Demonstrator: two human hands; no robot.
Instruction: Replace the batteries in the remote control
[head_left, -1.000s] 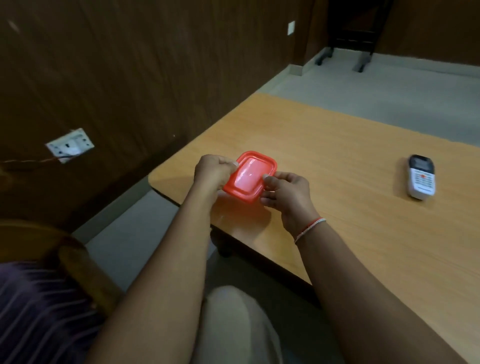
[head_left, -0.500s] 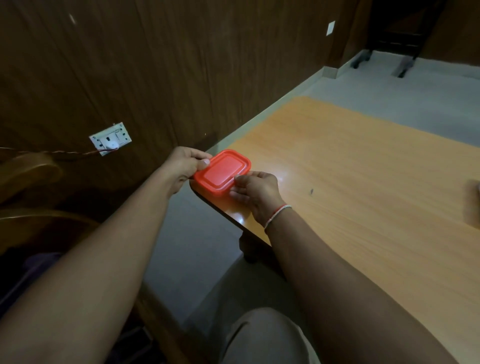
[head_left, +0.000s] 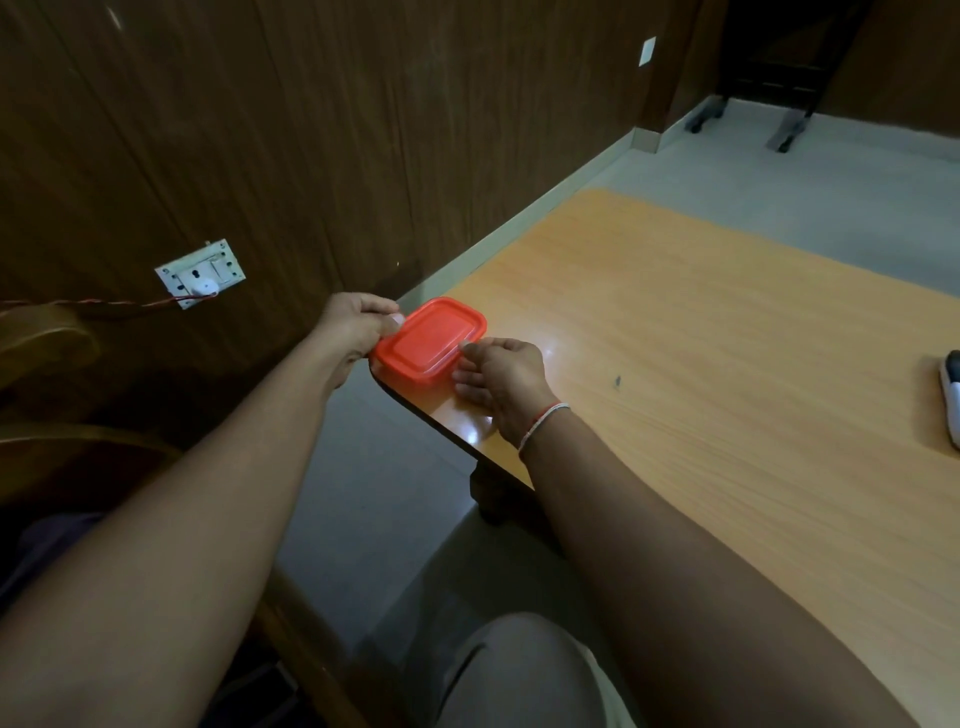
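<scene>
Right now both hands are on the red box (head_left: 430, 343) at the table (head_left: 727, 364) corner. Left hand (head_left: 358, 325) pinches its far-left edge, thumb on the lid, fingers curled. Right hand (head_left: 501, 376) rests against the near side, fingers loosely bent, fingertips at the lid rim. To pop the lid cleanly I'd hold the base down and peel one corner up, not twist. Remote (head_left: 950, 400), well right of the box, is cropped; long axis seems to run near-to-far, display end away from the person.

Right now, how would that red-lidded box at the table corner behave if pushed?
The red-lidded box is flat and low, so probably slides, not tips. It sits at the table corner, so may drop off. Likely light plastic.
</scene>
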